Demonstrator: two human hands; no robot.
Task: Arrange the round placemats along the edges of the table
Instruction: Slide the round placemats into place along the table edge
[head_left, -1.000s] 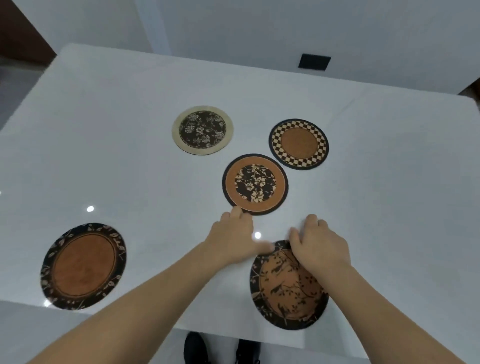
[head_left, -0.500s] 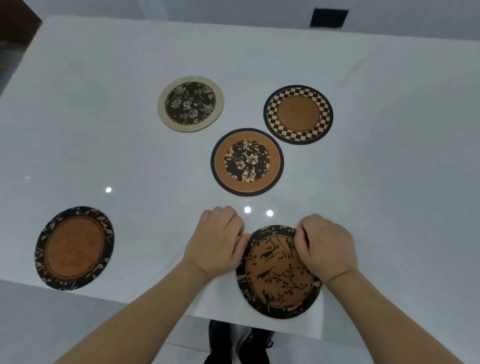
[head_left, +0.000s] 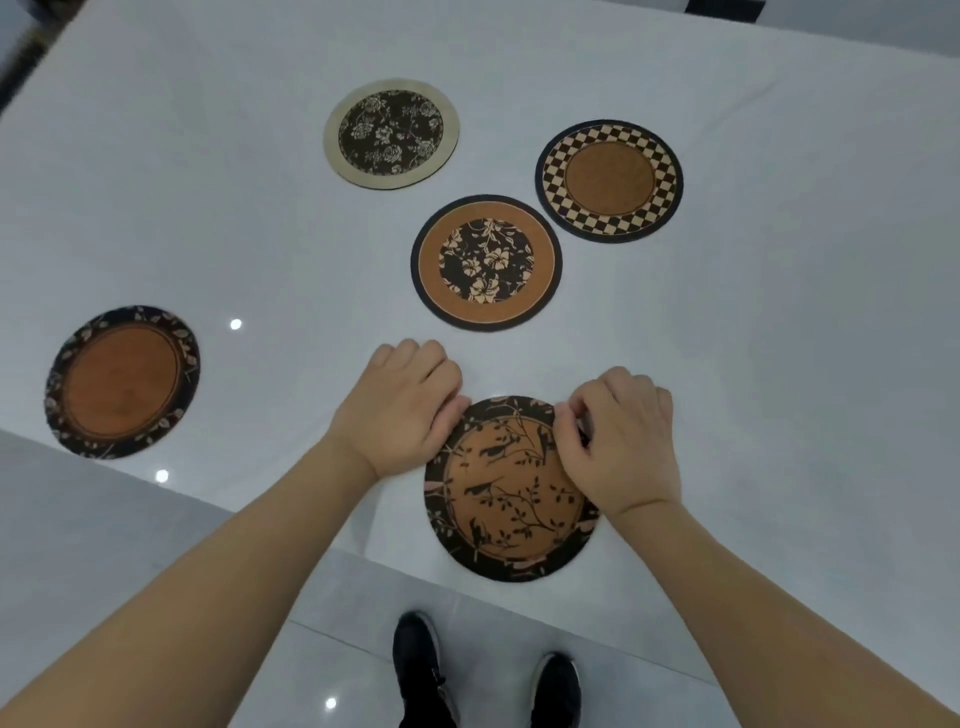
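I've got both hands on the bird mat at the table's near edge: left hand pressing its rim, right hand pinching it. Next, probably the flower mat mid-table.

text: none readable | placemats: patterns only, no lettering | table: no labels

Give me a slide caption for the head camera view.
Both hands, left hand and right hand, set the bird-patterned placemat at the white table's near edge.
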